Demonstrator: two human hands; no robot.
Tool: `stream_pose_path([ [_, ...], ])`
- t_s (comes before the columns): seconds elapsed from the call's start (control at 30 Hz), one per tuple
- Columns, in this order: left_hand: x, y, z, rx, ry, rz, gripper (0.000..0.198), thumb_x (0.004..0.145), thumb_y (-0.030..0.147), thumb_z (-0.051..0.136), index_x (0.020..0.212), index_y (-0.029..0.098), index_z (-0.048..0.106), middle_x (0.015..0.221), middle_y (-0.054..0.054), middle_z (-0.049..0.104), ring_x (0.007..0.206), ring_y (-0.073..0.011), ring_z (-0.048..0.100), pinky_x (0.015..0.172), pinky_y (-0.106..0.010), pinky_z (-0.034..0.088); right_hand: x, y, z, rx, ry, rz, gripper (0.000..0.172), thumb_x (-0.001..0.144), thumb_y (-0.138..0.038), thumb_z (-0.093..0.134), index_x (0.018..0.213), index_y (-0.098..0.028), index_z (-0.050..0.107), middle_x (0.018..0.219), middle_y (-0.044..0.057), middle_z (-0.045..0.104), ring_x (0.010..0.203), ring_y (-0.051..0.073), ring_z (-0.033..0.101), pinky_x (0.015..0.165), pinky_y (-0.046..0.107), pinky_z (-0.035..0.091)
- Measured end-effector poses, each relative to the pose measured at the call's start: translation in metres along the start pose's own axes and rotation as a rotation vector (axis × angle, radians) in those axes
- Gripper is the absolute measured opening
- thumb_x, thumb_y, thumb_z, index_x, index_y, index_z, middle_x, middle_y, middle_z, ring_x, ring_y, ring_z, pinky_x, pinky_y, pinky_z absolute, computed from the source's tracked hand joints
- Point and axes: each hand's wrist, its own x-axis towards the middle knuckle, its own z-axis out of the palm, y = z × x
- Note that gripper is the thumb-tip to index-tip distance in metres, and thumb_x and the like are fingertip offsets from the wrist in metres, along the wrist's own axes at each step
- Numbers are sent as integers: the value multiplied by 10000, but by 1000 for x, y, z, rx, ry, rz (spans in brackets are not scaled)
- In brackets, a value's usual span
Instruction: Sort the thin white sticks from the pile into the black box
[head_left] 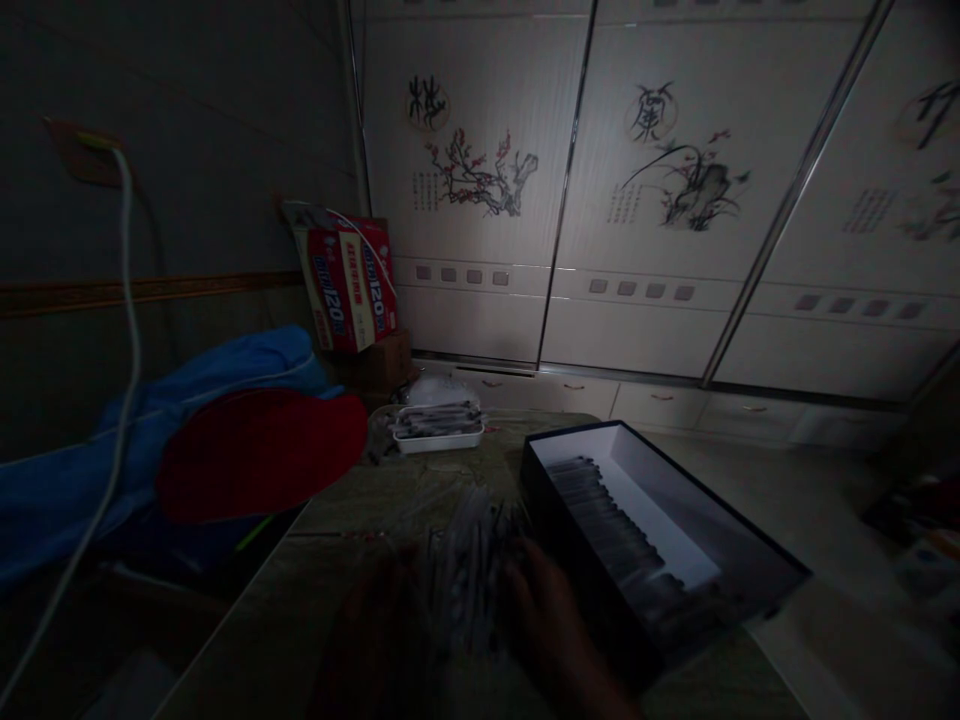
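The scene is very dark. My left hand [375,620] and my right hand [551,620] lie low at the front of the table [352,520], on either side of a loose bundle of thin grey sticks [469,570]. Both hands touch the bundle, but darkness and blur hide their fingers. Just right of my right hand stands an open black box [750,545] with a white inside, and a row of the same grey sticks [607,520] lies along its bottom.
A small white tray [439,438] of grey sticks sits at the table's far edge. To the left lie a red round thing [255,450] on blue cloth [67,480], a white cable [124,380] and a red carton [349,280]. Painted cabinet doors [637,200] fill the back.
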Motion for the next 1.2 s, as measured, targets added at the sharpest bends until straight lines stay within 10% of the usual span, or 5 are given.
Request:
stream_pose_path([
  [0.23,1,-7,-1,26,-30,-24,364,707,499,597,875,203,727,972,-53,739,931,-220,666,834,-293,519,-39,17,20,346,-22,160,422,680,-635,647,858,-259,718,923,64,698,945,259,615,851,330,468],
  [0.47,-3,-6,1,32,-65,-32,330,735,481,585,845,197,711,905,-34,740,868,-209,667,801,-286,517,-58,5,54,511,-187,273,562,778,-737,407,855,-237,653,547,1,601,469,157,560,430,238,411],
  [0.67,0,-13,-2,36,-95,-27,261,725,438,597,773,198,687,774,-4,720,756,-191,644,704,-263,508,-49,9,47,588,-261,220,505,729,-698,542,650,-200,578,549,-7,589,488,131,548,478,225,419],
  [0.93,-1,-17,-3,140,-79,-39,252,752,423,573,721,185,650,678,14,676,671,-168,600,653,-247,472,-50,4,57,557,55,188,510,638,-701,626,689,-193,615,581,3,588,549,150,556,520,236,425],
  [1.2,0,-14,0,106,-100,-46,269,738,434,593,771,178,669,737,3,703,726,-180,619,694,-251,474,-49,2,54,493,-30,149,549,818,-658,434,526,-201,518,478,-21,469,433,104,433,449,212,334],
])
